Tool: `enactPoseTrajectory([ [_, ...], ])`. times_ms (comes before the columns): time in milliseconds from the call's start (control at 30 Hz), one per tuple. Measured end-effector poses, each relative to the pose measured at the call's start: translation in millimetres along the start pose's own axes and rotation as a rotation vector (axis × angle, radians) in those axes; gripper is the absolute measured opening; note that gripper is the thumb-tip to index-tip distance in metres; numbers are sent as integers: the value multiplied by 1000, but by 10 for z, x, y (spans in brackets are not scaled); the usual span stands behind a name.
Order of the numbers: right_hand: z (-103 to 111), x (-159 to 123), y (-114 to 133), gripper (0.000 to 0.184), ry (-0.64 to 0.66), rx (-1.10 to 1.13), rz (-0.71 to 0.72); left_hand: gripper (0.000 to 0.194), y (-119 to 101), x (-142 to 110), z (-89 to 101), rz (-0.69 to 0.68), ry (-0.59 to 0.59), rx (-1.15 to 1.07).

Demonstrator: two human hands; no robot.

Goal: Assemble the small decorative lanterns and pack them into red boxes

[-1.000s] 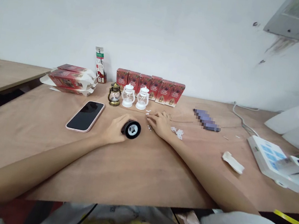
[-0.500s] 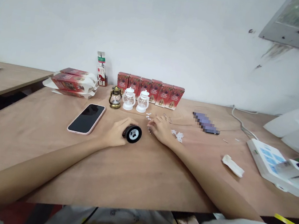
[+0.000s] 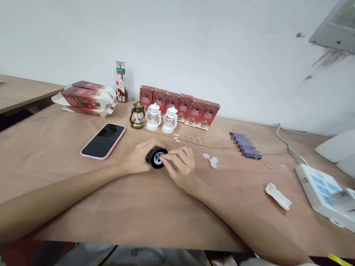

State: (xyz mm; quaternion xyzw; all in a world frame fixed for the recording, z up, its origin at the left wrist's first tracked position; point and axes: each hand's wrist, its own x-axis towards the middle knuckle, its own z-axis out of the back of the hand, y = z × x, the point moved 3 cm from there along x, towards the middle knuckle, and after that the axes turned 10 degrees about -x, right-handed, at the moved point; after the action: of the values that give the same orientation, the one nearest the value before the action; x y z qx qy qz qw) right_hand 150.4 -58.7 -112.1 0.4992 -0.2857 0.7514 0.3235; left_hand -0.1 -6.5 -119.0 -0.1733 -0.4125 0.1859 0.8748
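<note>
Piece in hand: black round part (image 3: 152, 162), pale disc-like face (image 3: 157, 159) toward the right hand (image 3: 184, 169) and the wearer, low over the near-middle of the wooden table (image 3: 134, 214). Gripped in the left hand (image 3: 138, 159), fingers and thumb curled around the far and left sides, opening no wider than the body of the part. Right fingertips (image 3: 165, 156) at the face, drawn close together, rest of the hand loosely bent. Contact with the face or rim likely; tiny item between the tips not resolved, full closure of the pinch likewise: cannot tell. Judgement on method: brace the left wrist on the wood, angle the face for a clear line of sight, work with fingertips only and light, square pressure toward the middle. Avoid side load against the rim, with risk of tilt or slip in the left grip. Nearby, beyond the hands: small white slips (image 3: 176, 137), thin metal pins (image 3: 196, 141); to the right, white flat bits (image 3: 214, 162). Farther back, one bronze-coloured lantern (image 3: 137, 117) and two white lanterns (image 3: 153, 119), upright, in front of red boxes (image 3: 184, 108).
</note>
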Motion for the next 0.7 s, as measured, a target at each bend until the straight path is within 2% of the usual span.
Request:
enactPoseTrajectory([
  [133,32,6,-24,12,-11,-5,-11,34,-5,8,15,-2,-10,-6],
  [233,20,0,-222,16,51,22,-160,37,-8,16,36,39,-8,-8],
  [367,-124,-95,-632,19,329,-18,-354,41,-7,21,47,111,-3,-4],
  [500,-267,-223,-850,8,660,-91,-412,41,-1,18,40,98,-17,-19],
  [600,-301,-251,-853,10,771,-99,-424,42,10,17,32,101,-10,-7],
  [700,-305,-232,-831,7,793,-88,-436,42,2,22,36,81,-11,-7],
])
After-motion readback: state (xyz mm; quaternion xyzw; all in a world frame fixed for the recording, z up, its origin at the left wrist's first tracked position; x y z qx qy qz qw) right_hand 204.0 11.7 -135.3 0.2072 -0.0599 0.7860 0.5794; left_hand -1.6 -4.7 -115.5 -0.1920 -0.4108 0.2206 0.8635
